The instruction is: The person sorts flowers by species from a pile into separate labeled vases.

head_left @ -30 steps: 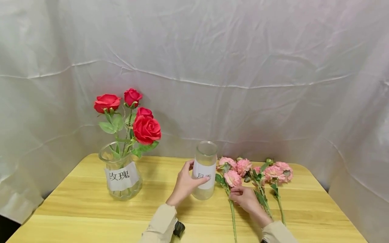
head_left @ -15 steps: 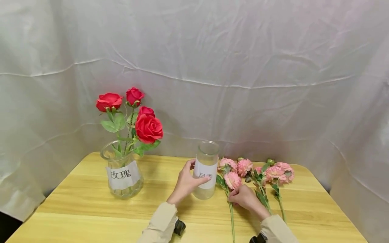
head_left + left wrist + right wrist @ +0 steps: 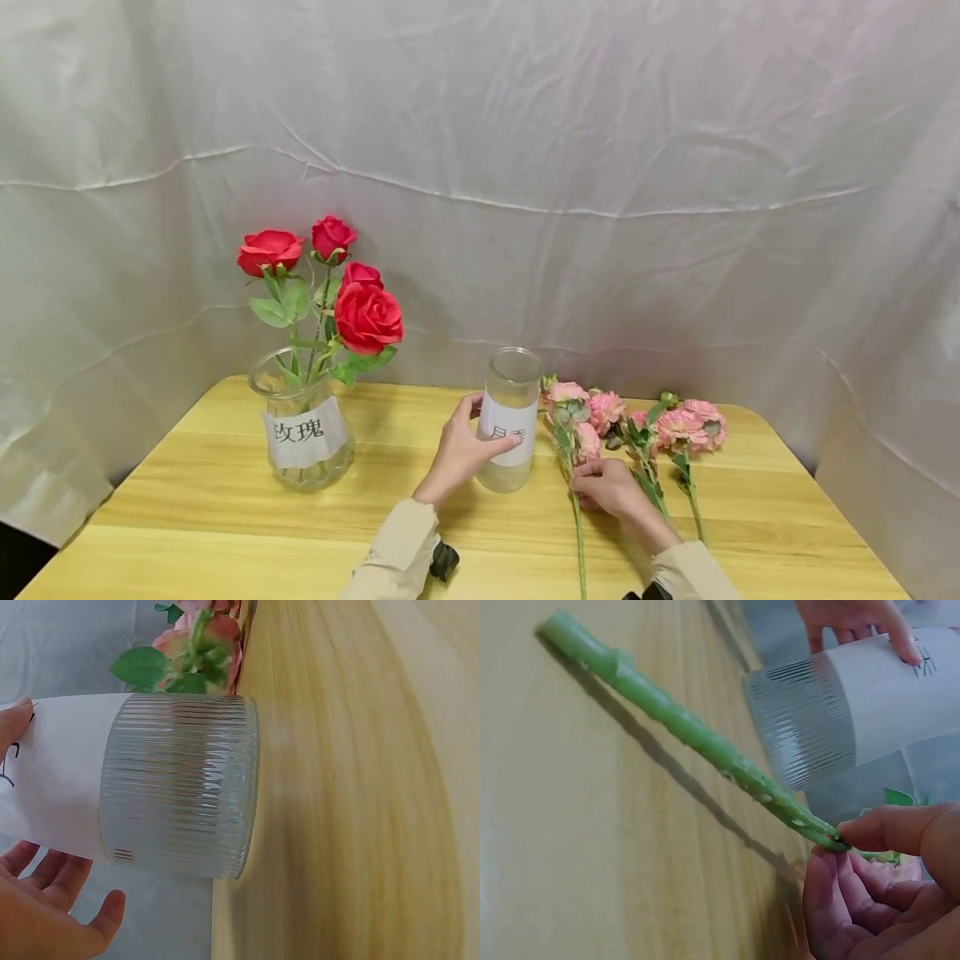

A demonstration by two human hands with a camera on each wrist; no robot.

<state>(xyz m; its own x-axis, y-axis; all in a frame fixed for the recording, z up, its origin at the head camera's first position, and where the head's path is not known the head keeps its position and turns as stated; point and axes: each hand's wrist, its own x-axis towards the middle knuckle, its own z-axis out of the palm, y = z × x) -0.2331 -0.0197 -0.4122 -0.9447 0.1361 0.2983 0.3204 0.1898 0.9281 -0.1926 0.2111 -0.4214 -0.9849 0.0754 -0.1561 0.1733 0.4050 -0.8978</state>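
A clear glass vase (image 3: 514,392) with a white paper label stands upright at mid-table. My left hand (image 3: 461,446) grips its side, the thumb across the label. In the left wrist view the vase's ribbed base (image 3: 180,784) meets the tabletop. To its right, my right hand (image 3: 611,490) pinches the green stem (image 3: 580,542) of a pink flower (image 3: 570,393) between thumb and fingers. The right wrist view shows the bare stem end (image 3: 667,716) slanting away from the fingertips, its shadow on the wood beside it.
More pink flowers (image 3: 678,427) lie to the right of my right hand, stems toward me. On the left stands a wider glass vase (image 3: 307,467), labelled too, with several red roses (image 3: 369,318) in it. A grey curtain (image 3: 600,267) hangs behind the wooden table (image 3: 262,533).
The pinched flower has rolled in my right fingers, so its blooms face more to the right and show their undersides. My right hand has shifted slightly right. The left hand stays on the vase.
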